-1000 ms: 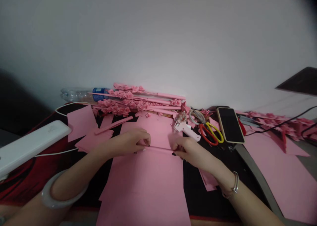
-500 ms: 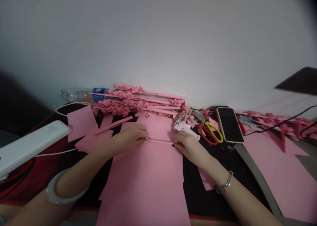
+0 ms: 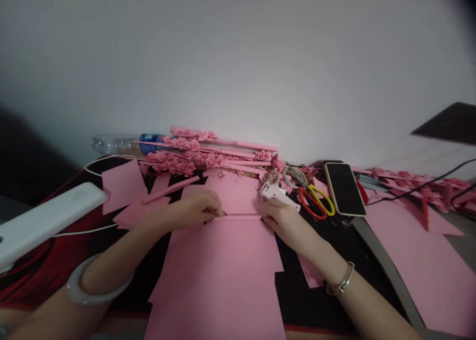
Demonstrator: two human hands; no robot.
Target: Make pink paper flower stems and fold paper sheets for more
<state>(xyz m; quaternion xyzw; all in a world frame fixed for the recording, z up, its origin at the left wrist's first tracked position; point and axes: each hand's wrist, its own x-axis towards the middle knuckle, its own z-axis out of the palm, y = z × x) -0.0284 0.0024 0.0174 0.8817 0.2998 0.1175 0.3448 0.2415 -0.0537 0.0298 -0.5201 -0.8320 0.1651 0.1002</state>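
Pink paper sheets [image 3: 223, 265] lie overlapping down the middle of the dark mat. Across them runs a narrow rolled or folded edge of one pink sheet [image 3: 241, 216]. My left hand [image 3: 203, 208] pinches this edge at its left end, fingers pressed together. At its right end my right hand [image 3: 278, 216] holds the same edge between thumb and fingers. Just behind my right hand is a white glue gun [image 3: 277, 193]. Whether the edge is wound round a thin stick is too small to tell.
Pink paper flowers [image 3: 186, 156] lie along the wall beside a plastic bottle [image 3: 119, 144]. Scissors [image 3: 316, 201] and a phone [image 3: 345, 188] are at the right. A white device [image 3: 52, 218] is at the left; more pink sheets [image 3: 424, 265] lie far right.
The edge between my hands has moved slightly toward me. The sheet under it has shifted, its right corner now sticking out further to the right.
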